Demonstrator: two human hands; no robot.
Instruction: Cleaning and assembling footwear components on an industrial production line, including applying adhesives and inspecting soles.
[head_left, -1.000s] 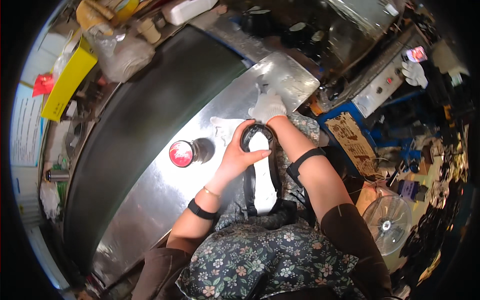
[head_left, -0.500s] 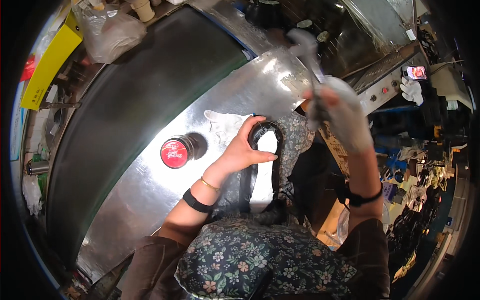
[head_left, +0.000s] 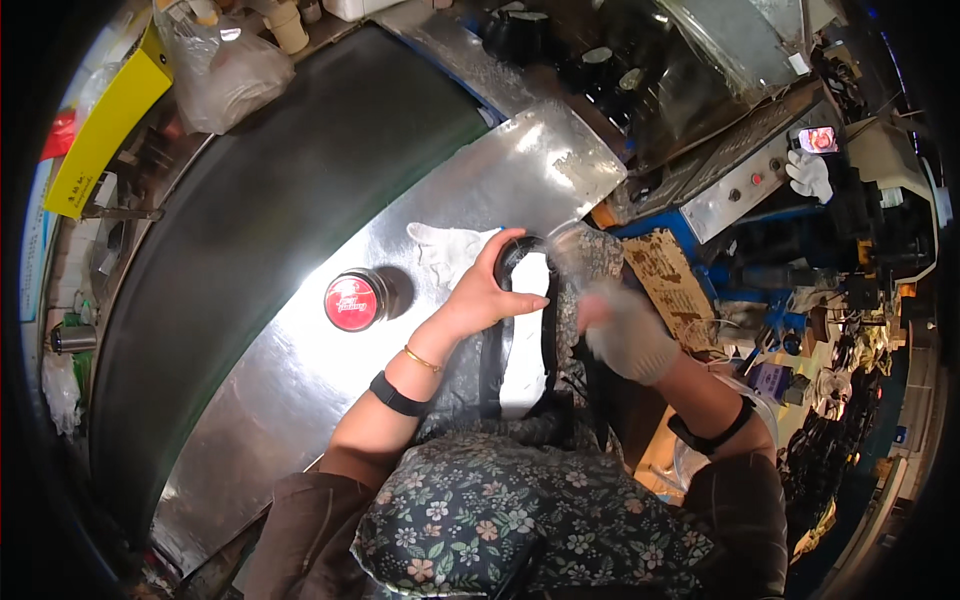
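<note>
My left hand (head_left: 482, 292), bare, is wrapped around the far end of a black shoe upper (head_left: 490, 372), thumb and fingers on either side. The shoe lies sole side up on my lap, its long white insole (head_left: 525, 335) facing me. In a white glove, my right hand (head_left: 628, 335) is closed around a hammer (head_left: 570, 250). The hammer is smeared by motion, its head close to the shoe's far right edge; whether it touches cannot be made out. A white glove (head_left: 445, 250) lies on the metal table just left of the shoe.
A jar with a red lid (head_left: 352, 300) stands on the shiny metal table (head_left: 300, 410). Beyond it curves a dark conveyor belt (head_left: 280, 190). A plastic bag (head_left: 225, 75) sits at the far left, and a control panel (head_left: 735, 195) with buttons at the far right.
My right hand has swung down and left with the hammer, from raised to beside the shoe. My left hand keeps its hold on the shoe. The view has shifted slightly.
</note>
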